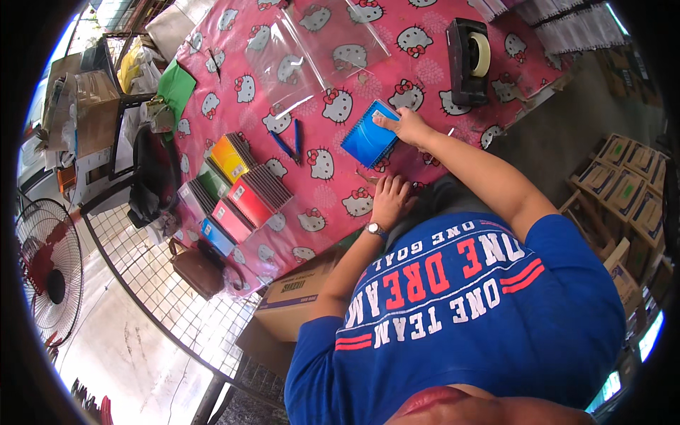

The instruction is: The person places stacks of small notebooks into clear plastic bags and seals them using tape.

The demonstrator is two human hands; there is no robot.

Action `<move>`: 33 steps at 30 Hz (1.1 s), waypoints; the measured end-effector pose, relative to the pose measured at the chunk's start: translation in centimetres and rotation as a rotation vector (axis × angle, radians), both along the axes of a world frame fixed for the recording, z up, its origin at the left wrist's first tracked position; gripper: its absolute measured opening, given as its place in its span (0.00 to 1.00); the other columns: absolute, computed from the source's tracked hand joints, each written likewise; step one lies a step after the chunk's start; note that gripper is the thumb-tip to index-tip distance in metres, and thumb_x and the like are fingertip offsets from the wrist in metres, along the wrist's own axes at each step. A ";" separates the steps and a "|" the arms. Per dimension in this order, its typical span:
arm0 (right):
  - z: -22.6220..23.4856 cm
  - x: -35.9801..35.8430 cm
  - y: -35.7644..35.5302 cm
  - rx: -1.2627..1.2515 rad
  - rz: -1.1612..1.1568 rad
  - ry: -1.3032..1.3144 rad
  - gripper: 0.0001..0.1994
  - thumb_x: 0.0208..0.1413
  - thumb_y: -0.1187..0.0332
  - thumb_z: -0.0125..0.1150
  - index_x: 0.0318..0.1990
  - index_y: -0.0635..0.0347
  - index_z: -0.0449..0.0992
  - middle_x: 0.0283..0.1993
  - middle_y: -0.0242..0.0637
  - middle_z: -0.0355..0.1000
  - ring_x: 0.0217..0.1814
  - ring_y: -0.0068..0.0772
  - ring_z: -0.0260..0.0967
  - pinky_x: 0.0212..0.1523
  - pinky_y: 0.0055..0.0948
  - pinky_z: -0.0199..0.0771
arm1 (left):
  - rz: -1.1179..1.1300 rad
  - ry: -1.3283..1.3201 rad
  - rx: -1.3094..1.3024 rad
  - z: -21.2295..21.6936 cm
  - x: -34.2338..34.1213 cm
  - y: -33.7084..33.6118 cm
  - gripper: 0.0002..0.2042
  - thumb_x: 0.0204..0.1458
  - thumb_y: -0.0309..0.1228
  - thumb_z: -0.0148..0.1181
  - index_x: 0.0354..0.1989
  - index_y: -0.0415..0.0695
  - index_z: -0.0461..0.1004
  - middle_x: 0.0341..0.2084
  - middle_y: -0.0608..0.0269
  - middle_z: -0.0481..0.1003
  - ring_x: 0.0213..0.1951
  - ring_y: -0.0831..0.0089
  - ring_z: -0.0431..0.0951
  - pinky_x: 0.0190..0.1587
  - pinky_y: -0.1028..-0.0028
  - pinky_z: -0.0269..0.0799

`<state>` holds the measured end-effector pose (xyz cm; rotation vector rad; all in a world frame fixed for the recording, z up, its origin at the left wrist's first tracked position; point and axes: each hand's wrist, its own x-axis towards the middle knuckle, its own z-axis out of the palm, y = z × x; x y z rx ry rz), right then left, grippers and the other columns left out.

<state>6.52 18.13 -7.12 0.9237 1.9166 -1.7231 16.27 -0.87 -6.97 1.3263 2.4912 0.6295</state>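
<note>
A small blue spiral notebook [368, 136] lies on a pink tablecloth with cartoon cats [333, 106]. My right hand [405, 126] grips the notebook's right edge, thumb on the cover. My left hand [389, 200], a watch on its wrist, rests flat on the cloth near the table's front edge, fingers apart and holding nothing. Two blue pens [289, 142] lie just left of the notebook.
Stacks of colourful notebooks [234, 191] sit at the table's left. Clear plastic bags [312, 42] and a black tape dispenser [467, 60] lie farther back. A cardboard box [294, 301], wire grid, brown bag [195, 270] and fan [49, 269] are at left, and cartons [630, 184] at right.
</note>
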 end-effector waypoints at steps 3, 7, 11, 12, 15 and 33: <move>0.8 -0.7 -0.5 0.059 0.052 0.012 0.42 0.40 0.39 0.66 0.48 0.74 0.68 0.47 0.55 0.71 0.48 0.41 0.71 0.48 0.36 0.70 | 0.100 0.015 -0.038 -0.2 1.2 0.3 0.20 0.42 0.41 0.62 0.43 0.46 0.70 0.42 0.58 0.68 0.51 0.57 0.66 0.59 0.57 0.57; 1.4 -1.5 -0.5 0.061 0.129 -0.001 0.38 0.42 0.40 0.65 0.43 0.74 0.72 0.41 0.51 0.73 0.45 0.38 0.72 0.45 0.35 0.70 | 0.155 0.015 -0.014 -0.3 1.8 0.5 0.18 0.43 0.37 0.61 0.43 0.44 0.72 0.42 0.58 0.70 0.51 0.58 0.67 0.57 0.57 0.58; 2.0 -2.3 -0.6 0.307 0.299 -0.046 0.41 0.40 0.35 0.62 0.40 0.75 0.74 0.42 0.57 0.73 0.44 0.47 0.73 0.45 0.39 0.72 | 0.208 -0.053 0.061 -0.5 1.5 0.0 0.14 0.43 0.35 0.61 0.39 0.46 0.74 0.40 0.61 0.72 0.50 0.60 0.69 0.56 0.59 0.60; 0.9 -2.3 -0.1 0.313 0.289 -0.044 0.41 0.40 0.35 0.62 0.40 0.75 0.74 0.42 0.57 0.73 0.44 0.47 0.73 0.45 0.39 0.72 | 0.198 -0.050 0.067 -0.1 1.3 0.3 0.14 0.43 0.35 0.61 0.39 0.46 0.74 0.40 0.61 0.72 0.50 0.60 0.69 0.56 0.59 0.60; 0.7 -3.2 -0.4 0.759 0.515 0.081 0.41 0.39 0.33 0.61 0.38 0.74 0.75 0.43 0.59 0.72 0.46 0.51 0.72 0.45 0.42 0.72 | 0.225 -0.083 0.097 -0.1 1.0 -0.2 0.11 0.44 0.34 0.60 0.36 0.48 0.76 0.38 0.63 0.73 0.48 0.62 0.70 0.52 0.61 0.62; 8.3 -4.0 2.3 0.789 1.334 0.789 0.12 0.42 0.61 0.63 0.36 0.49 0.77 0.49 0.35 0.68 0.57 0.33 0.62 0.57 0.45 0.55 | 1.029 -0.755 0.786 3.6 -6.5 -1.6 0.03 0.56 0.26 0.54 0.35 0.41 0.72 0.31 0.63 0.75 0.34 0.73 0.75 0.37 0.74 0.70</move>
